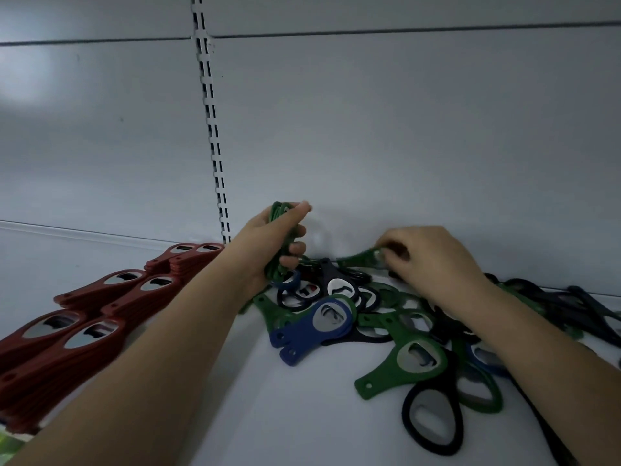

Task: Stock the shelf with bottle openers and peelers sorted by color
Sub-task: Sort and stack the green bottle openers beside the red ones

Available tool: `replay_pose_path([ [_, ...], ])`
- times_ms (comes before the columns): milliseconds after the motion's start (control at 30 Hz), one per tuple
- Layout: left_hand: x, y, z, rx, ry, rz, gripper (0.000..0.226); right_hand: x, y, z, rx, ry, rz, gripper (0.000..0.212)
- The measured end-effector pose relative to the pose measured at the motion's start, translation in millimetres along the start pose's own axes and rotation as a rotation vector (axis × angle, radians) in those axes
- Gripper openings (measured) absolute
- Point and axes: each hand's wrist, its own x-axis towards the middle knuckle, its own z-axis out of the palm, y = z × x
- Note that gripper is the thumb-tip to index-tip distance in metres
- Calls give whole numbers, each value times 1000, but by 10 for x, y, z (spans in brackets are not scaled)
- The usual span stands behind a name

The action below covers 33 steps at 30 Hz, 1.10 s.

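Observation:
My left hand point(274, 245) grips a bunch of green bottle openers point(279, 213) held upright above the white shelf point(302, 415). My right hand point(433, 260) pinches the head of another green bottle opener point(358, 258) at the back of the shelf. Below both hands lies a mixed pile of green, blue and black openers point(403, 334), with a blue opener point(314, 331) near its left edge and a green one point(400, 368) at the front. Red bottle openers point(90, 317) lie in neat stacks on the left.
The grey back panel point(369, 129) rises close behind my hands, with a slotted upright rail point(210, 122) left of centre. A bare strip of shelf lies between the red stacks and the mixed pile. A green-and-white object point(8, 445) peeks in at the bottom left corner.

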Motion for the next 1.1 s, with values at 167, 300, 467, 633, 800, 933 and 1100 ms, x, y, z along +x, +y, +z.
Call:
replay_pose_path([
  [167,-52,70,35,102,16,46,45,61,-116,-302,384,249,-31,16],
  [300,-156,81,93,250,-129,-16,62,-11,-405,-414,663,104,-69,17],
  [467,-224,36,196,212,-376,-218,51,-39,-556,-204,799,95,38,28],
  [633,-93,127,-39,-82,-326,-293,31,8,-453,-239,802,232,110,18],
  [800,-200,361,-301,-85,-105,-175,50,90,-502,-173,606,16,47,14],
  [933,-317,250,-444,697,232,-24,15,313,-618,13,361,-239,-40,26],
  [1100,-301,-32,-519,1314,298,-42,41,512,-835,378,175,-367,-118,45],
])
